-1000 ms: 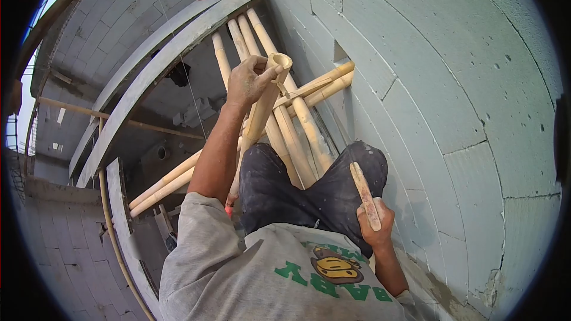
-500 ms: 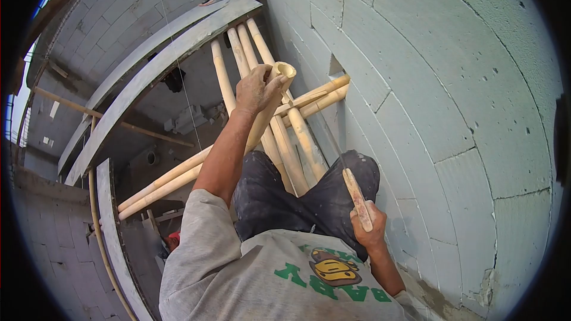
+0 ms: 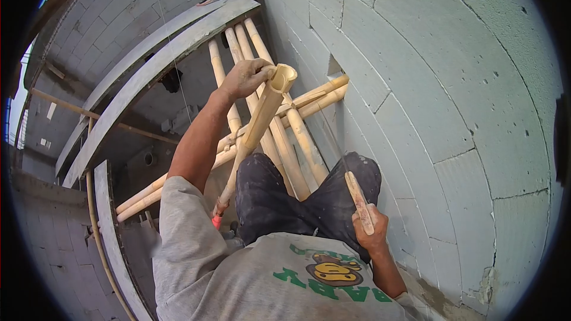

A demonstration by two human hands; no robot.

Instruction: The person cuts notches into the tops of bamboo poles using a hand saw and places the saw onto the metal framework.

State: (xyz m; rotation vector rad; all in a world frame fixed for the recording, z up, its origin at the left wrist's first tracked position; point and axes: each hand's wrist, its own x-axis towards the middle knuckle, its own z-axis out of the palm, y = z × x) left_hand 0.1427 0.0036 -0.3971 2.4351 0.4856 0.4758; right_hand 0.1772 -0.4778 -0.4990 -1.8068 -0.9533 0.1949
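Observation:
My left hand [image 3: 247, 77] is closed on the rim of a thick bamboo pole [image 3: 262, 114], which stands tilted in front of my left knee. Its hollow upper end faces me, with a notch cut into one side. Down by my left sleeve, the pole's narrow lower part meets something reddish-orange [image 3: 216, 222] that I cannot make out. At my right knee, my right hand [image 3: 370, 228] is wrapped round the wooden handle of a long-bladed knife [image 3: 358, 199]. The thin blade is seen nearly edge-on, pointing up and away, apart from the pole.
Several bamboo poles [image 3: 287, 154] run forward beneath my legs, crossed by two more poles [image 3: 143, 195], whose right ends meet the block wall [image 3: 410, 107]. Long grey boards [image 3: 160, 62] lie at the far side. A drop to a lower floor shows at left.
My left hand has moved slightly left and up at the pole's top. The pole has turned, so its notch and lower part now show. My right hand and the knife have barely moved.

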